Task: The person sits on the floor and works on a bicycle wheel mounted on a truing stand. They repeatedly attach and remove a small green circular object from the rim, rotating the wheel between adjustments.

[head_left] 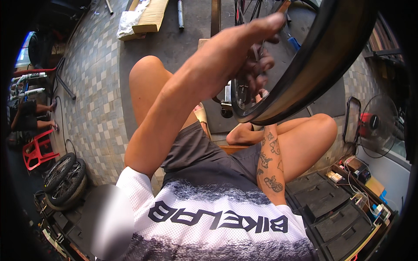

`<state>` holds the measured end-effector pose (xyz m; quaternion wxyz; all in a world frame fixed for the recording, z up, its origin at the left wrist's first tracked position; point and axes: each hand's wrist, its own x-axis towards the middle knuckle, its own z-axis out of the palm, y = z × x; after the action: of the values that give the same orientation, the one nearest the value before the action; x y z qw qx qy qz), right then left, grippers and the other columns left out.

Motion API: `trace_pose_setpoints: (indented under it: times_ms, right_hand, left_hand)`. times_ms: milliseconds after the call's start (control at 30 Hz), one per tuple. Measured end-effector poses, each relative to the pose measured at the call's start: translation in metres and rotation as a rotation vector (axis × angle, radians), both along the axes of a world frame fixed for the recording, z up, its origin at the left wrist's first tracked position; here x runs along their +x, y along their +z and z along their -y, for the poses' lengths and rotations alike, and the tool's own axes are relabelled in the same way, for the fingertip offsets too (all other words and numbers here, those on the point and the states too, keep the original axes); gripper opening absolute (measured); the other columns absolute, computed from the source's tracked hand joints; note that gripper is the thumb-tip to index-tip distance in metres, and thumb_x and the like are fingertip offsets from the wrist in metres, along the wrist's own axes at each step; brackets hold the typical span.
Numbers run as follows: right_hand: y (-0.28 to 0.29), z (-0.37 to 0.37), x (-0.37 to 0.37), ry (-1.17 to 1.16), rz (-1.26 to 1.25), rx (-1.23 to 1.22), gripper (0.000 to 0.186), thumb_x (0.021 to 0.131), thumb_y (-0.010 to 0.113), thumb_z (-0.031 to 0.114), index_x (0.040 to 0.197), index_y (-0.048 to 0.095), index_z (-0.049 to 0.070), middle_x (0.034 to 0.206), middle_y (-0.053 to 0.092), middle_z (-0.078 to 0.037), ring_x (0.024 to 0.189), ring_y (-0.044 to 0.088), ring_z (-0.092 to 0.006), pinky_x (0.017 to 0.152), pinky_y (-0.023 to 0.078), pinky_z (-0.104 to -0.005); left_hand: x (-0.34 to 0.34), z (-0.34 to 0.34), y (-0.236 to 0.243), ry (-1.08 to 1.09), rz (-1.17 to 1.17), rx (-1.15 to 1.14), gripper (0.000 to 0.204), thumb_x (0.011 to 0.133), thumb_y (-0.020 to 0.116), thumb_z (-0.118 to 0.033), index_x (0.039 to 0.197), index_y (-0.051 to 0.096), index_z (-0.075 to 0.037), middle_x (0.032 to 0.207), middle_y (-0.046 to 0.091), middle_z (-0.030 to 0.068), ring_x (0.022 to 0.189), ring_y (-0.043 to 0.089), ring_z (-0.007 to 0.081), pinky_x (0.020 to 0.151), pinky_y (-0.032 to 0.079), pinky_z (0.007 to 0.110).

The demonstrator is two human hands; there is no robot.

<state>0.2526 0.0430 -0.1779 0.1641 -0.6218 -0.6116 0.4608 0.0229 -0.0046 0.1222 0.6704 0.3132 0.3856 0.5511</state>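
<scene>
A bicycle wheel with a black-and-tan tyre stands tilted in front of me, reaching to the top right. My left hand is beside its rim, thumb stretched out, the other fingers curled and blurred. Thin metal shows among those fingers, but its kind cannot be made out. An orange-brown piece sticks up by the thumb tip. Low at the wheel's inner side is my right hand, mostly hidden by the rim and tyre; its grip cannot be seen. My tattooed right forearm passes beneath the wheel.
An open cardboard box and a metal tube lie ahead on the floor. A blue-handled tool is beyond the wheel. Stacked wheels, a red chair and another person are left; a fan and black cases right.
</scene>
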Motion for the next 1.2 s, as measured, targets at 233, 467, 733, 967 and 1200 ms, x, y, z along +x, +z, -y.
trace_pose_setpoints:
  times_ms: [233, 467, 733, 967, 1200]
  right_hand:
    - [-0.012, 0.000, -0.003, -0.002, -0.041, -0.018, 0.031, 0.100, 0.067, 0.025, 0.119, 0.074, 0.001, 0.101, 0.078, -0.017, 0.084, 0.080, -0.0256, 0.081, 0.059, -0.0381]
    - [0.026, -0.001, -0.008, -0.047, -0.014, 0.113, 0.033, 0.098, 0.069, 0.026, 0.117, 0.075, 0.000, 0.101, 0.079, -0.019, 0.085, 0.080, -0.0245, 0.082, 0.060, -0.0377]
    - [0.059, 0.000, -0.038, -0.137, -0.406, 0.338, 0.030, 0.094, 0.078, 0.026, 0.111, 0.078, 0.001, 0.094, 0.079, -0.012, 0.089, 0.073, -0.0183, 0.084, 0.056, -0.0339]
    - [0.075, 0.002, -0.043, -0.124, -0.418, 0.235, 0.029, 0.094, 0.077, 0.024, 0.111, 0.077, 0.000, 0.096, 0.079, -0.013, 0.089, 0.075, -0.0198, 0.085, 0.056, -0.0342]
    - [0.072, 0.000, -0.044, -0.106, -0.375, 0.267, 0.027, 0.095, 0.077, 0.020, 0.113, 0.077, 0.001, 0.097, 0.080, -0.012, 0.089, 0.075, -0.0173, 0.083, 0.056, -0.0327]
  left_hand:
    - [-0.004, 0.013, -0.049, -0.024, -0.384, -0.114, 0.047, 0.102, 0.072, -0.040, 0.127, 0.067, 0.000, 0.100, 0.071, 0.0031, 0.089, 0.066, 0.0102, 0.080, 0.055, 0.028]
    - [-0.011, 0.004, -0.084, 0.096, -0.356, -0.204, 0.046, 0.102, 0.071, -0.035, 0.132, 0.067, 0.000, 0.109, 0.073, 0.0058, 0.098, 0.067, 0.0135, 0.091, 0.054, 0.031]
    - [-0.012, -0.005, -0.099, -0.011, -0.433, -0.131, 0.049, 0.104, 0.069, -0.035, 0.137, 0.065, 0.002, 0.122, 0.074, 0.0097, 0.115, 0.067, 0.0174, 0.106, 0.049, 0.034]
    - [-0.024, -0.026, -0.131, -0.041, -0.525, -0.061, 0.051, 0.104, 0.070, -0.034, 0.142, 0.063, 0.000, 0.135, 0.070, 0.0108, 0.127, 0.064, 0.0186, 0.112, 0.047, 0.034]
    - [-0.043, -0.083, -0.177, -0.020, -0.580, 0.090, 0.063, 0.097, 0.081, -0.036, 0.146, 0.058, -0.003, 0.128, 0.069, 0.0054, 0.119, 0.063, 0.0157, 0.105, 0.048, 0.031]
